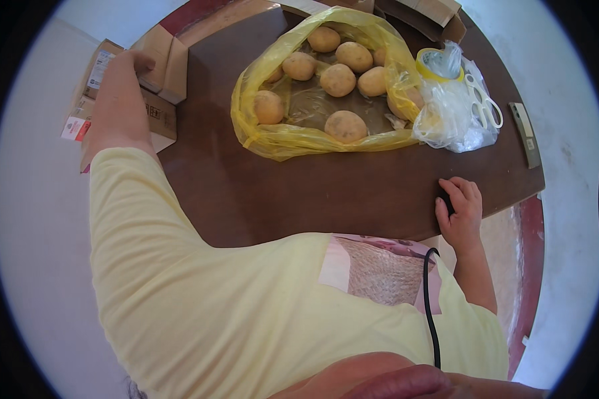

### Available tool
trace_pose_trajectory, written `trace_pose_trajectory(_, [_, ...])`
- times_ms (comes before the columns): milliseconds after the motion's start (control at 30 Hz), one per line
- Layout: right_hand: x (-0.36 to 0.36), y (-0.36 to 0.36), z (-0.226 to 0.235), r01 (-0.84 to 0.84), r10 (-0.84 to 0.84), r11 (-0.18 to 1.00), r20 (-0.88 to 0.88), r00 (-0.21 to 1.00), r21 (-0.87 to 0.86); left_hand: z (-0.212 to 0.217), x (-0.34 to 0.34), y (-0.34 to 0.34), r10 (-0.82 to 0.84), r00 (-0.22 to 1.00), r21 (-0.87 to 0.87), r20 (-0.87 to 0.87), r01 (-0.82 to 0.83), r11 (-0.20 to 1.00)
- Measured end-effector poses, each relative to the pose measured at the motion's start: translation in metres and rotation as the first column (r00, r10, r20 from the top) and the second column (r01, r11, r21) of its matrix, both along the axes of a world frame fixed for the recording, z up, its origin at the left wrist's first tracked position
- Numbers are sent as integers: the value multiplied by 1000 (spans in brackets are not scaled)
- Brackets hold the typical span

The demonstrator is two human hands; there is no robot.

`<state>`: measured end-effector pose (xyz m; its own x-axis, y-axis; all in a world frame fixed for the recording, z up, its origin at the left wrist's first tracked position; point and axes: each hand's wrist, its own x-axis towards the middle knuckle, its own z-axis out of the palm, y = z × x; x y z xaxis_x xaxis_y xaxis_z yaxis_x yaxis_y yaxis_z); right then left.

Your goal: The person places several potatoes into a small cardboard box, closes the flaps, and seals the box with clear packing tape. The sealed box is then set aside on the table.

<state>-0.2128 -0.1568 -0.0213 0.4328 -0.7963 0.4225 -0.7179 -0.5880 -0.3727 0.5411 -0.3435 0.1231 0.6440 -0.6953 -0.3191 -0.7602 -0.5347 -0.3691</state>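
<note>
At the far left, my left arm stretches out to several cardboard boxes (163, 63). My left hand (140, 61) is bent over among them; most of its fingers are hidden, so any hold on a box cannot be made out. My right hand (462, 207) rests on the near right edge of the brown table (299, 193), loosely curled with thumb and fingers apart and nothing in it. Beyond it, a yellow plastic bag (266, 141) lies spread wide. Several potatoes (338, 80) sit inside the bag, apart from both hands.
Right of the bag are a roll of tape (439, 66) with a yellow rim, crumpled clear plastic (446, 110) and white-handled scissors (484, 106). A flat grey-green strip (526, 136) lies along the right edge. An open cardboard box (426, 16) stands at the back.
</note>
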Motion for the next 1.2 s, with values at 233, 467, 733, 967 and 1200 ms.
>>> trace_pose_trajectory(233, [-1,2,-1,15,-15,1000,8,1000,12,4,-19,9,92,995,-41,-41,-94,995])
trace_pose_trajectory(467, [1,-1,0,-6,6,1000,8,1000,-21,-8,5,16,29,999,-118,42,-24,993])
trace_pose_trajectory(733, [-1,1,-1,8,-8,999,4,1000,-37,7,-67,22,-95,982,-69,164,107,992])
trace_pose_trajectory(967, [0,3,0,8,-8,999,3,1000,-31,2,-61,25,-101,971,10,215,101,995])
trace_pose_trajectory(1200, [0,1,-3,14,-14,999,-1,1000,-46,25,-164,16,-373,918,-301,133,396,868])
